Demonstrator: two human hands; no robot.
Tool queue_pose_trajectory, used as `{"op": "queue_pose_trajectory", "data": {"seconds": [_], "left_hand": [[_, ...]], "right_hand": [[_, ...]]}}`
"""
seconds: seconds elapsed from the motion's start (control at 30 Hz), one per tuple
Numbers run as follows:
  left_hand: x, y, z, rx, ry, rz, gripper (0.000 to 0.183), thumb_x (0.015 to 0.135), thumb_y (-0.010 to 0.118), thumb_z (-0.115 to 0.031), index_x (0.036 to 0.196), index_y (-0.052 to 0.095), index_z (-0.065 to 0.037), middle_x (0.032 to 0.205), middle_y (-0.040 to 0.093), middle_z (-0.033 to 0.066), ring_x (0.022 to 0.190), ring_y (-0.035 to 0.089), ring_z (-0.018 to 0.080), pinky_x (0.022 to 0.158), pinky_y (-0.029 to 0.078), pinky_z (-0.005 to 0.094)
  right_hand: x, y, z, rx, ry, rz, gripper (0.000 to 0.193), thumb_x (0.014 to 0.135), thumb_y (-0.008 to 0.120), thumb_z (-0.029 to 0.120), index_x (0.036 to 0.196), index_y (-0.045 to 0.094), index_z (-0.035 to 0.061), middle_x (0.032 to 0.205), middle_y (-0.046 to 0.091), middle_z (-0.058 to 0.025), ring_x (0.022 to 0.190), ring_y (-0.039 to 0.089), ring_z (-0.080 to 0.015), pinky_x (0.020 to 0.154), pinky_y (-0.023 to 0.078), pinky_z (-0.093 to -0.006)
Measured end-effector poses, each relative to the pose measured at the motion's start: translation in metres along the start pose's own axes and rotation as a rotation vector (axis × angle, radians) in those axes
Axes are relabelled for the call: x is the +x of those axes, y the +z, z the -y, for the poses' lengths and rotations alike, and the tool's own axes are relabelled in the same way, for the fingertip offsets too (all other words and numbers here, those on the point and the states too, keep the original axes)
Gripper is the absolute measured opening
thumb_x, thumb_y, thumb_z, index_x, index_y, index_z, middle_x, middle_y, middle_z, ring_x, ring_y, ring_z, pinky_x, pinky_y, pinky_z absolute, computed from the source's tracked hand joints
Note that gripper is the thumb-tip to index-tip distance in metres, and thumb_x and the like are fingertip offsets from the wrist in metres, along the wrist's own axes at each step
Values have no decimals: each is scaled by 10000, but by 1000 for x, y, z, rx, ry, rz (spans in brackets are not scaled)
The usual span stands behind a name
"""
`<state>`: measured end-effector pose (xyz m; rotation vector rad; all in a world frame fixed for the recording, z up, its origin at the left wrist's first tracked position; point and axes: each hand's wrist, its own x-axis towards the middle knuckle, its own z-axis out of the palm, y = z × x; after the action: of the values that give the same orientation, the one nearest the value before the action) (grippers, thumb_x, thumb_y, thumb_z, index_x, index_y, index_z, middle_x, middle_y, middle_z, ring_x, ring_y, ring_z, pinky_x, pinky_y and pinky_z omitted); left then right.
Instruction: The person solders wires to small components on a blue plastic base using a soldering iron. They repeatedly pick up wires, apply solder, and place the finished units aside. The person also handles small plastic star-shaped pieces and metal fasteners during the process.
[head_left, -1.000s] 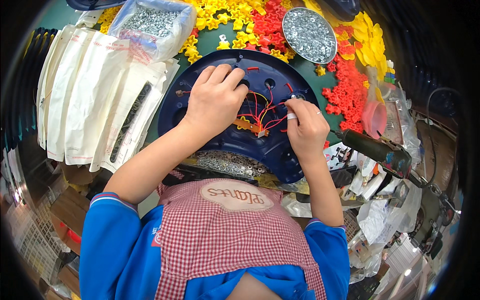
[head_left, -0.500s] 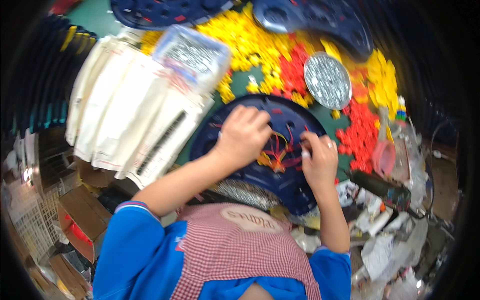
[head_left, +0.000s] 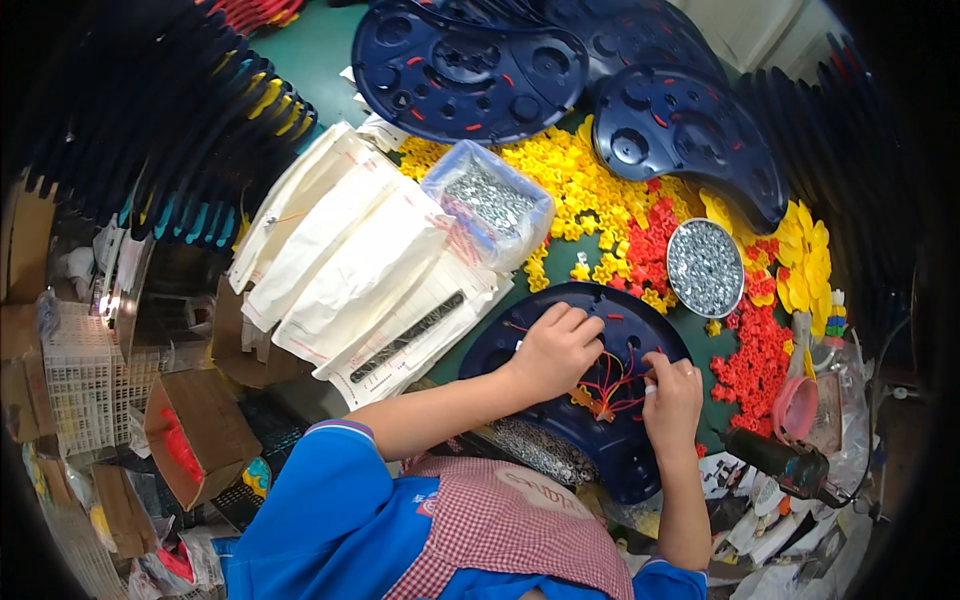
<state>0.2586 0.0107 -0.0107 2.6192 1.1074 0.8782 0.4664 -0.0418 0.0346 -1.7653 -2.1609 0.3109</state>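
Note:
A dark blue, curved plastic panel lies in front of me with its ribbed, hollowed side up. On it rests a small orange-brown circuit board with thin red and yellow wires fanning out. My left hand is over the panel's upper left part, fingers curled in; what they pinch is hidden. At the panel's right side my right hand has thumb and forefinger closed at the end of a red wire, beside the board.
A blue tub and a round dish hold metal screws. Yellow pieces and red pieces are heaped around them. White paper bags lie left, more blue panels behind, a dark-green power screwdriver right.
The whole view has swung, so the table things appear lower and further right, and sharper. Both hands stay over the same panel, fingers still closed near the wires.

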Motion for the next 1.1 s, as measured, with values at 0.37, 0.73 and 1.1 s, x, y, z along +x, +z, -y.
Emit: {"op": "queue_pose_trajectory", "data": {"seconds": [0.37,0.73,1.1], "left_hand": [[-107,-83,11,69,326,92,230,870,627,-169,1056,678,-44,1282,630,127,1144,615,262,966,495,400],[2,-385,93,1216,182,-674,308,843,618,-120,1137,705,-146,1062,725,24,799,667,240,669,460,430],[6,-711,237,1208,-459,-412,366,896,632,-321,1197,688,-119,1096,707,167,1031,661,355,909,494,415]], "right_hand": [[-71,14,-73,224,561,-84,289,967,519,64,1226,598,-36,1036,665,-167,972,640,-346,911,478,-360],[3,-16,-16,1109,213,-376,365,1063,419,257,1306,518,3,936,570,-48,776,542,-97,684,468,-252],[16,1,-41,1004,373,-406,279,1039,481,208,1113,635,-12,820,571,-23,688,529,-86,612,452,-237]]}}
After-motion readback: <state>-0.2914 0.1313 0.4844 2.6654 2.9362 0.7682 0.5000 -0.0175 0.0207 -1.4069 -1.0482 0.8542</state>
